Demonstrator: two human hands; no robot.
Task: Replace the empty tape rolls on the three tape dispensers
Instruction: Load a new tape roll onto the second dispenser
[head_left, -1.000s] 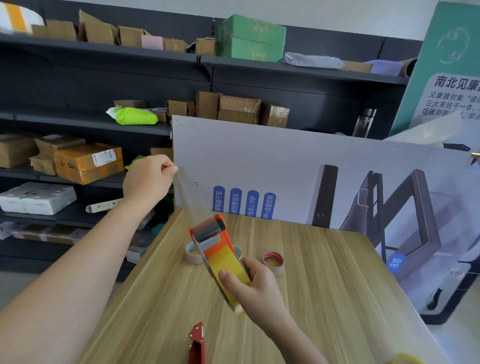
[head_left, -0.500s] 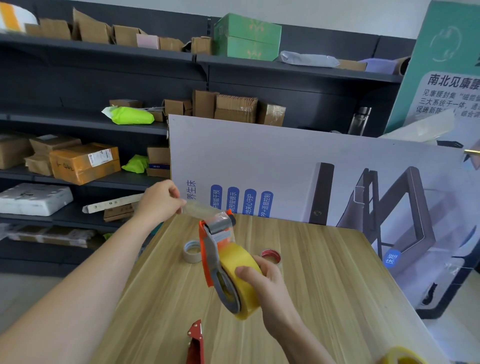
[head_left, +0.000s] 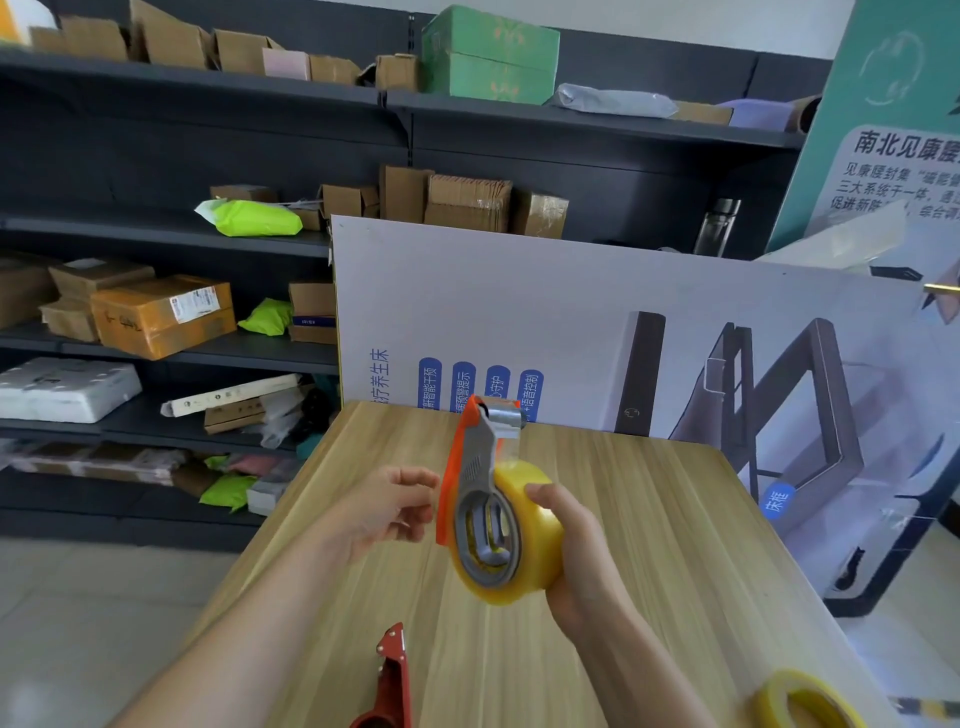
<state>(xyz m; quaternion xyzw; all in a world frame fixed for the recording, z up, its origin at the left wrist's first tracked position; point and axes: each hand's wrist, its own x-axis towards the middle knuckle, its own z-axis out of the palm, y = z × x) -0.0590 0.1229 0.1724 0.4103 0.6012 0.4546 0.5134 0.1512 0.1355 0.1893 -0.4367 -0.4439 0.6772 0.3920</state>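
Observation:
I hold an orange and grey tape dispenser (head_left: 475, 467) upright above the wooden table (head_left: 649, 545). A full yellowish tape roll (head_left: 524, 540) sits on its hub. My right hand (head_left: 576, 551) grips the roll and dispenser from the right side. My left hand (head_left: 387, 506) hovers just left of the orange frame with loosely curled fingers, holding nothing I can see. A red dispenser (head_left: 390, 680) lies at the table's near edge. Another yellow tape roll (head_left: 808, 701) lies at the bottom right.
A large printed board (head_left: 597, 322) leans upright along the table's far edge. Dark shelves (head_left: 182, 244) with cardboard boxes and green bags fill the left and back. A green sign (head_left: 893, 130) stands at the right.
My left hand let go of the stretched tape strip and dropped from high on the left to beside the dispenser. The dispenser turned upright. The empty cores behind it are hidden.

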